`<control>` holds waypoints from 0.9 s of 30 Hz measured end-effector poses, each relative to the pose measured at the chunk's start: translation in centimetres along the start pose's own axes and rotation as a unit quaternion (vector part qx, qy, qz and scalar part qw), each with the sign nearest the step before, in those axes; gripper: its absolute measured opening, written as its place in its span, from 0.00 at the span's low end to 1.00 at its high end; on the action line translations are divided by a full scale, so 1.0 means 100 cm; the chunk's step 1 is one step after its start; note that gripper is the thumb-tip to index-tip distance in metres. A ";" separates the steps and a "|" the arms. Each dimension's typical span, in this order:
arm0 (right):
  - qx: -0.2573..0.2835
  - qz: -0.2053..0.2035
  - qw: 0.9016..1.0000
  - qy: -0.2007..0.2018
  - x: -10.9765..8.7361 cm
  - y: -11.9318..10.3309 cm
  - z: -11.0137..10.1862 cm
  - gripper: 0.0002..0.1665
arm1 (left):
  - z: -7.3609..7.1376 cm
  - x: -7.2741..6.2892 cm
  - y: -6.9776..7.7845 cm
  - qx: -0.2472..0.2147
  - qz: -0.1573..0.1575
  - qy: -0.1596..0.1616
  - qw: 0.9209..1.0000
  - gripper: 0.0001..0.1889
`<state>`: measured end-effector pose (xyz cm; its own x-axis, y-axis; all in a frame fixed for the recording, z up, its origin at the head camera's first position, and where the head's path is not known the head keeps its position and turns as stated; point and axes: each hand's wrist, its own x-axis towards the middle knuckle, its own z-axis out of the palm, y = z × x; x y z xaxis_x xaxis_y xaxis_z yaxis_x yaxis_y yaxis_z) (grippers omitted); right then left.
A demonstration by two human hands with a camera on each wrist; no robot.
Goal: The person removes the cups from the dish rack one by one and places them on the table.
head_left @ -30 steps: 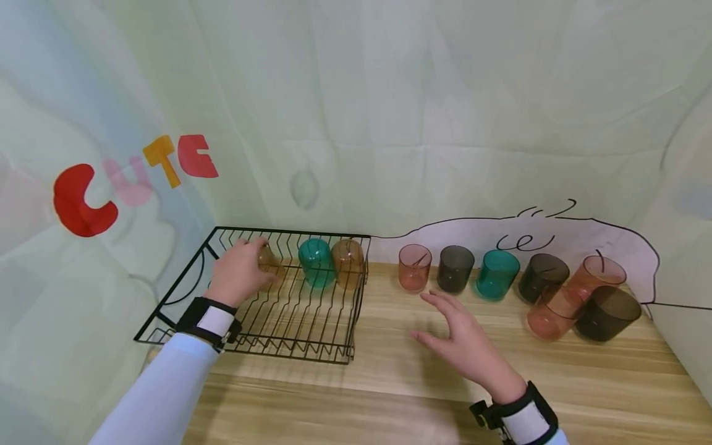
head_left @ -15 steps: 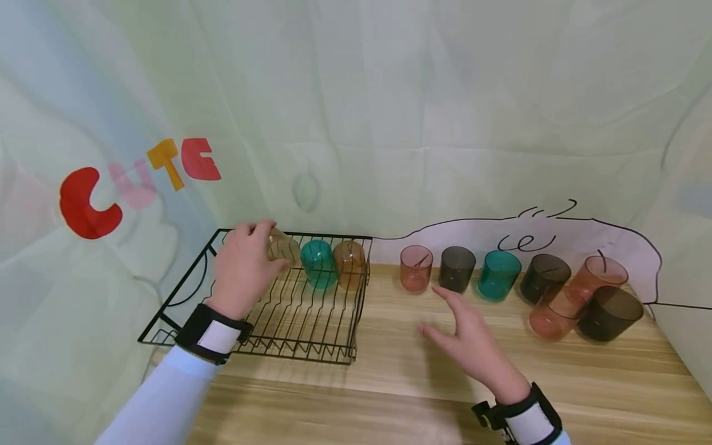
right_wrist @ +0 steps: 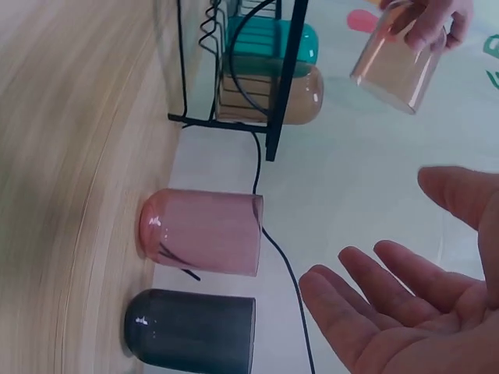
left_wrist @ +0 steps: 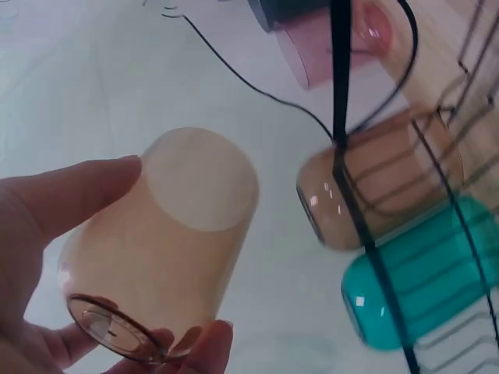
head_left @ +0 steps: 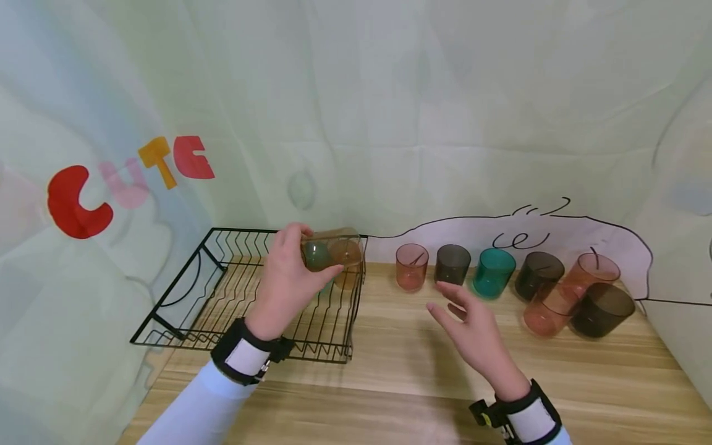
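My left hand (head_left: pixel 286 281) grips a see-through amber cup (left_wrist: pixel 171 249) between thumb and fingers, tilted and lifted above the black wire rack (head_left: pixel 278 354). In the left wrist view the cup's round base faces the fingertips and its wide mouth points away. Behind it, a teal cup (left_wrist: pixel 421 273) and a brown-amber cup (left_wrist: pixel 386 183) stand upside down side by side in the rack's right end. My right hand (head_left: pixel 473 334) hovers over the table with thumb and fingers apart, holding nothing. Nearest to it are an upright pink cup (head_left: pixel 411 269) and a grey cup (head_left: pixel 452 264).
Farther right along the back stand a teal cup (head_left: pixel 493 273), a second grey cup (head_left: pixel 538 276), two pink cups (head_left: pixel 547 314) and a dark brown cup (head_left: pixel 603 312). A pale printed cloth (head_left: pixel 389 123) hangs behind the wooden table (head_left: pixel 389 383).
My left hand has lifted the amber cup off the rack's left part and carried it right, in front of the two upturned cups. The right hand has moved slightly right.
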<state>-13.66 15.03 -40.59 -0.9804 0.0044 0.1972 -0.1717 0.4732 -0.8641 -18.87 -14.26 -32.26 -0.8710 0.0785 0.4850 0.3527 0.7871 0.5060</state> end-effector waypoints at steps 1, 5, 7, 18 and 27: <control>0.007 0.004 1.000 0.003 0.000 -0.001 0.000 0.31 | 0.003 -0.001 0.002 -0.014 0.002 0.003 1.000 0.37; 0.018 0.014 1.000 0.010 0.002 -0.002 -0.001 0.27 | 0.014 -0.004 0.008 -0.058 0.007 0.007 0.998 0.35; 0.015 0.015 1.000 0.011 0.002 -0.003 0.000 0.26 | 0.020 -0.007 0.011 -0.082 -0.003 0.001 0.997 0.35; 0.066 0.021 0.997 -0.044 0.000 -0.010 0.012 0.21 | 0.046 -0.027 0.034 -0.217 -0.071 -0.034 0.973 0.36; 0.082 0.027 0.993 -0.084 0.000 -0.015 0.019 0.21 | 0.059 -0.036 0.045 -0.253 -0.098 -0.068 0.960 0.36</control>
<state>-13.61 12.60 -40.15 -0.9887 -0.1270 0.0801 -0.1178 0.3255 -0.9382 -16.15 -7.39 -35.94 -0.9622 0.0657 0.2644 0.2682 0.3995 0.8766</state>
